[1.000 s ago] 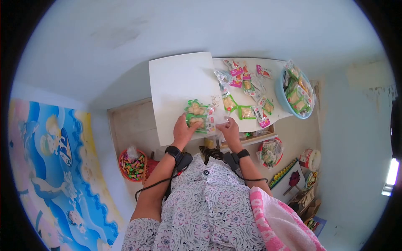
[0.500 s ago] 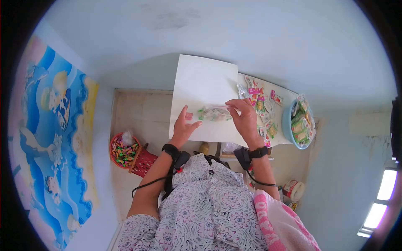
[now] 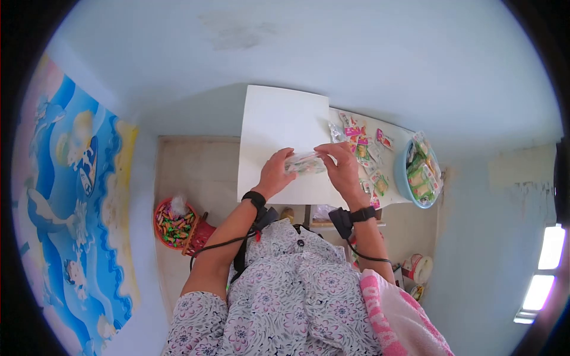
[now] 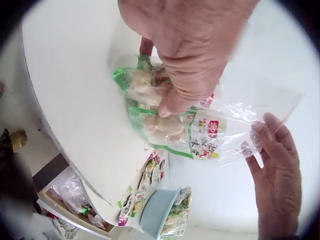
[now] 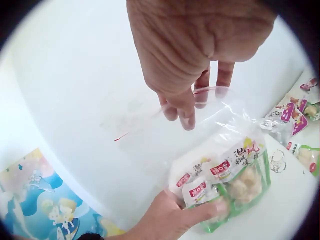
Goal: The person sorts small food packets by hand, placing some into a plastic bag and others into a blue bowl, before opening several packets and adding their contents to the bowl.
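Observation:
Clear plastic zip bag point(image 4: 240, 117) with a thin red line along its mouth is held up over the white table point(image 3: 285, 113). Inside it sit green-edged snack packets point(image 4: 167, 131) with pale, lumpy contents. My left hand point(image 3: 275, 174) grips the bag's filled end, thumb across the packets, as the left wrist view shows. At the other end, my right hand point(image 3: 342, 168) pinches the bag's mouth between thumb and fingers. In the right wrist view the red line runs by the right fingertips point(image 5: 187, 120).
Loose pink and green packets point(image 3: 362, 148) lie on the table's right part, beside a blue basin point(image 3: 402, 178) full of packets. A basket of colourful wrapped sweets point(image 3: 175, 222) stands on the floor at left. An open drawer point(image 4: 75, 197) is under the table.
The bag of packets has come up from the table. My left hand, off the bag half a second ago, now grips its filled end. My right hand keeps pinching the mouth.

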The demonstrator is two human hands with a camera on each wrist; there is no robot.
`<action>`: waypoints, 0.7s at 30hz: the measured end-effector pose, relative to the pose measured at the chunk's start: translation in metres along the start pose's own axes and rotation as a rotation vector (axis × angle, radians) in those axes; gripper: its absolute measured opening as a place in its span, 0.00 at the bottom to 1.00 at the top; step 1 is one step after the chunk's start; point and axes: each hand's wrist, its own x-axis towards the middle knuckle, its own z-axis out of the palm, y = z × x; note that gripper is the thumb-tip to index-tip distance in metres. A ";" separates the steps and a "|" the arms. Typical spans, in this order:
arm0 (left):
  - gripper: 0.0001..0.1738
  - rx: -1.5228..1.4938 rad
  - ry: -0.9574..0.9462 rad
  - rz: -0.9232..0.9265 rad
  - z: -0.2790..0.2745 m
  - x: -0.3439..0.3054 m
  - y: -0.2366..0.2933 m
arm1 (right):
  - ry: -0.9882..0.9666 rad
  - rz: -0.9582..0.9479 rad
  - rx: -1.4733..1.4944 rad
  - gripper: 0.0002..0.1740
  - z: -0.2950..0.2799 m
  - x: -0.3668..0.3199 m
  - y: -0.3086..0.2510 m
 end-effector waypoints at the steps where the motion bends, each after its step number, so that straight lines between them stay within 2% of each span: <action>1: 0.38 0.022 -0.008 -0.005 0.002 0.003 0.001 | 0.008 0.009 0.003 0.11 0.001 -0.001 0.003; 3: 0.32 0.072 -0.020 -0.020 0.001 0.008 0.002 | 0.004 0.029 0.004 0.11 0.001 -0.002 0.005; 6: 0.29 0.109 0.003 -0.009 -0.003 0.015 0.008 | 0.061 0.051 0.025 0.12 0.003 -0.003 0.012; 9: 0.29 -0.012 -0.024 -0.142 -0.009 0.016 0.012 | 0.230 0.128 0.033 0.13 0.002 -0.005 0.026; 10: 0.29 -0.134 0.015 -0.155 -0.013 0.014 0.013 | 0.299 0.164 0.035 0.14 0.000 -0.006 0.030; 11: 0.29 -0.254 0.054 -0.169 -0.017 0.011 0.014 | 0.244 0.317 0.048 0.26 -0.006 -0.009 0.033; 14: 0.29 -0.452 0.112 -0.189 -0.018 0.006 0.020 | 0.157 0.439 0.331 0.42 0.007 -0.031 0.048; 15: 0.29 -0.491 0.123 -0.193 -0.020 0.004 0.026 | 0.110 0.318 0.339 0.53 0.016 -0.033 0.044; 18: 0.29 -0.491 0.144 -0.212 -0.019 -0.001 0.048 | -0.112 0.515 0.659 0.52 0.030 -0.044 0.025; 19: 0.30 -0.496 0.117 -0.222 -0.020 -0.002 0.049 | -0.061 0.473 0.685 0.45 0.036 -0.044 0.031; 21: 0.33 -0.686 0.057 -0.287 -0.026 -0.006 0.054 | -0.139 0.526 0.820 0.39 0.023 -0.039 0.030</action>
